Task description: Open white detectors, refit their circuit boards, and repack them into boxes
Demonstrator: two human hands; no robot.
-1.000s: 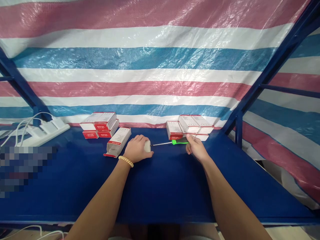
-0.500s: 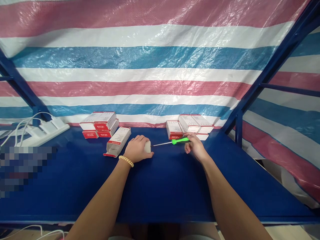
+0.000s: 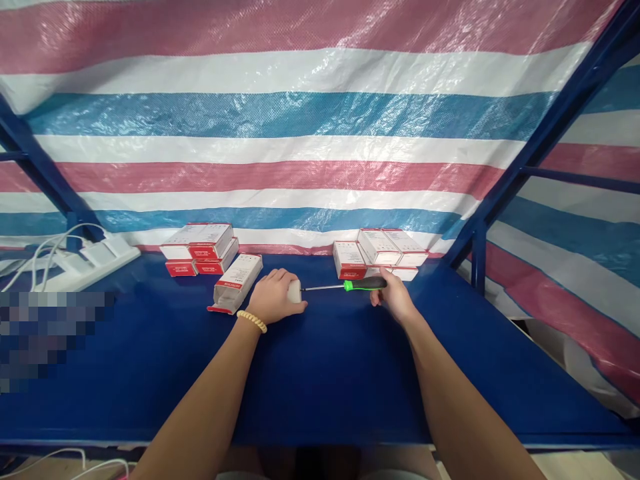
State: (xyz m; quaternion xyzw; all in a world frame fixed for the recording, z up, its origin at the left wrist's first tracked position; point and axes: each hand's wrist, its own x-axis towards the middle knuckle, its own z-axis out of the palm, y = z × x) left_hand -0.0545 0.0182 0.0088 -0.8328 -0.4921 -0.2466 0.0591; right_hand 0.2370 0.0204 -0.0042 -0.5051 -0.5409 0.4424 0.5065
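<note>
Screwdriver (image 3: 346,286): between the hands, above the tabletop (image 3: 330,380); long axis runs left-right, close to level, tip left, black-and-green handle right.
Tip vs white piece (image 3: 295,292): at its right-facing end, shaft roughly square to that face; seated or just touching, can't tell.
White piece: in the left hand, mostly covered; its long axis can't be told.
Nearer hand: left at the tip end, right at the handle end.
Left hand (image 3: 273,298): fingers curled over the white piece, thumb on near side, back of hand up; bracelet (image 3: 253,321) at wrist.
Right hand (image 3: 395,298): fingers pinched in around the handle's rear end, exact contact partly hidden; forearm angles in from lower right.
Unflapped box (image 3: 237,283): just left of left hand, flap end toward person.
Other boxes: left stack (image 3: 200,248), right group (image 3: 379,248) behind right hand.
</note>
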